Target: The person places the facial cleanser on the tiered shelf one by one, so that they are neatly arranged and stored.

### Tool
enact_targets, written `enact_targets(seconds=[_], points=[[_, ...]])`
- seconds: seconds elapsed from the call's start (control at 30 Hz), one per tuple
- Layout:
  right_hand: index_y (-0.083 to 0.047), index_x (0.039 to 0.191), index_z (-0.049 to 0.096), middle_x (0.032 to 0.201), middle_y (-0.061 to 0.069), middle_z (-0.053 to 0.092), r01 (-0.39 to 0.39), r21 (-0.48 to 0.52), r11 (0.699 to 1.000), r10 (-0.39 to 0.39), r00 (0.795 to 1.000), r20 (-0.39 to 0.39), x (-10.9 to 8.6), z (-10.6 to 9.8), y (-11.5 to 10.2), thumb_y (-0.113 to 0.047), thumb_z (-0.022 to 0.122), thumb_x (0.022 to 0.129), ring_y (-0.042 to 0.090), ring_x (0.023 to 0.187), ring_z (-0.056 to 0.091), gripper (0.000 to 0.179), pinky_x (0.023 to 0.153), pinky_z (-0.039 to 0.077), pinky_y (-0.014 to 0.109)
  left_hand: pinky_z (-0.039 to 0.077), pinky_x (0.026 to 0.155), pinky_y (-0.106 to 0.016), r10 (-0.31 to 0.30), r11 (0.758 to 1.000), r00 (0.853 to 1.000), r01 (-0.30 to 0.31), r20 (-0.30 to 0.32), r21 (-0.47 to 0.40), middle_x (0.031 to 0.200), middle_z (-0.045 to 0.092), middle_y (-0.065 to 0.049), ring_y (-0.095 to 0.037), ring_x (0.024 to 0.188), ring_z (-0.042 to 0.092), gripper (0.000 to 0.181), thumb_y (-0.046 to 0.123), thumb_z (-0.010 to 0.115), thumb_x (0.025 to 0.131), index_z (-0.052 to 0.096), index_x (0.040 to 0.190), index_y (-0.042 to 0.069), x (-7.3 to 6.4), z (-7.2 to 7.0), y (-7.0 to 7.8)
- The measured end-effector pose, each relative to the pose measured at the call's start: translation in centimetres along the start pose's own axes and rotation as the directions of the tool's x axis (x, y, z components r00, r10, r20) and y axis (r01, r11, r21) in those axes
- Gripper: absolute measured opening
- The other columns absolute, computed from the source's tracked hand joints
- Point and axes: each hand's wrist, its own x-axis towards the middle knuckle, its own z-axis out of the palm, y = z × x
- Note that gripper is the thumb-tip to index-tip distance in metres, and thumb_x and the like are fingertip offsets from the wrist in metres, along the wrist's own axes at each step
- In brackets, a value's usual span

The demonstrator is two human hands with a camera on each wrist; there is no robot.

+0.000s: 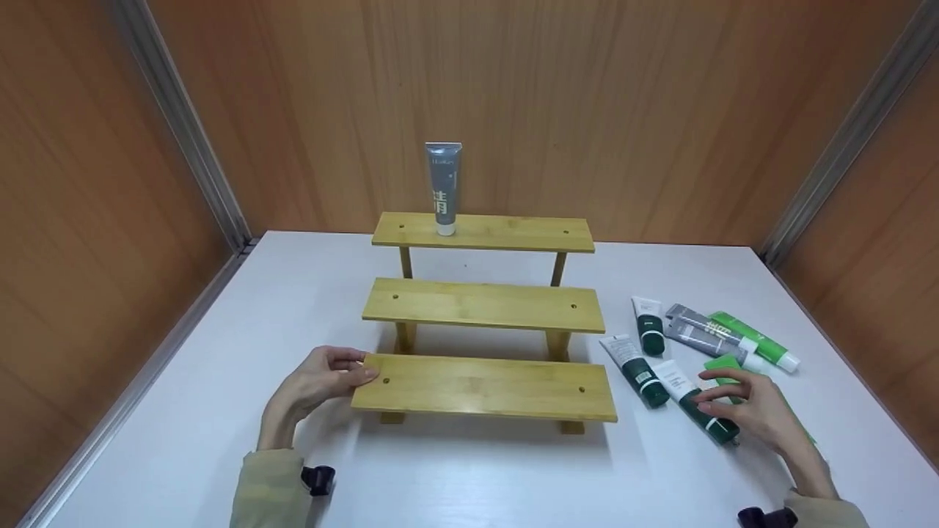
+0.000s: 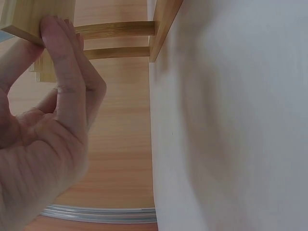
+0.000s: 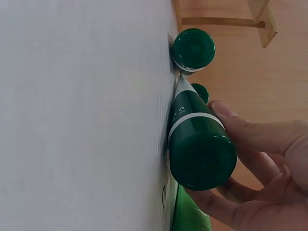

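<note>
My left hand (image 1: 315, 385) pinches the left end of the lowest step of a three-tier wooden display stand (image 1: 484, 385); the left wrist view shows fingers and thumb on that board end. One grey squeeze tube (image 1: 444, 183) stands upright, cap down, on the top step. At the right, my right hand (image 1: 763, 411) hovers by a white and dark green squeeze tube (image 3: 202, 163) lying on the table. Its thumb and fingers are spread on either side of this tube, and whether they touch it is unclear. A bright green tube (image 1: 722, 363) lies partly hidden behind this hand.
Two more white and dark green tubes (image 1: 637, 372) lie right of the stand. Behind them are grey tubes (image 1: 708, 337) and another bright green tube (image 1: 759, 341). Wooden panels (image 1: 660, 110) enclose the white table (image 1: 293, 293) at the back and sides.
</note>
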Motion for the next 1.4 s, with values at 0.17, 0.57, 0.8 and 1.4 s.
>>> enact_targets(seconds=[0.17,0.57,0.8,1.4], points=[[0.005,0.132,0.057,0.093,0.007,0.071,0.051,-0.085,0.995,-0.055,0.997,-0.046,0.11,-0.05,0.02,-0.010,0.079,0.085,0.010,0.086,0.065,0.054,0.072,0.051,0.015,0.059,0.082,-0.025,0.013,1.000,1.000,-0.012,0.014,-0.010,0.118,0.065,-0.020,-0.013,0.093,0.068,0.065,0.022,0.076,0.088,0.049,0.135,-0.013,-0.06,-0.11,-0.07],[0.009,0.134,0.054,0.117,0.027,0.065,-0.001,-0.094,0.996,0.003,1.000,0.025,0.49,-0.58,0.12,-0.018,0.078,0.088,0.030,0.102,0.067,0.059,0.078,0.059,0.030,0.060,0.086,-0.029,0.014,1.000,1.000,-0.014,0.014,0.008,0.122,0.063,-0.022,-0.015,0.096,0.068,0.064,0.024,0.076,0.089,0.049,0.135,-0.012,-0.02,-0.10,0.03],[0.006,0.136,0.054,0.117,0.024,0.066,-0.074,-0.098,0.992,0.082,0.994,0.077,0.66,-0.72,0.28,-0.030,0.079,0.087,0.026,0.105,0.063,0.066,0.077,0.052,0.029,0.060,0.084,-0.027,0.016,1.000,1.000,-0.015,0.024,-0.019,0.119,0.065,-0.020,-0.014,0.093,0.068,0.065,0.024,0.077,0.088,0.050,0.134,-0.012,0.01,-0.04,-0.07],[0.006,0.139,0.051,0.110,0.015,0.067,-0.136,-0.059,0.989,0.140,0.987,0.080,0.71,-0.45,0.47,-0.030,0.078,0.088,0.021,0.097,0.058,0.068,0.075,0.047,0.027,0.061,0.084,-0.028,-0.008,1.000,1.000,0.008,0.012,-0.021,0.122,0.065,-0.022,-0.015,0.094,0.069,0.065,0.021,0.078,0.088,0.049,0.135,-0.013,-0.04,0.12,-0.01]])
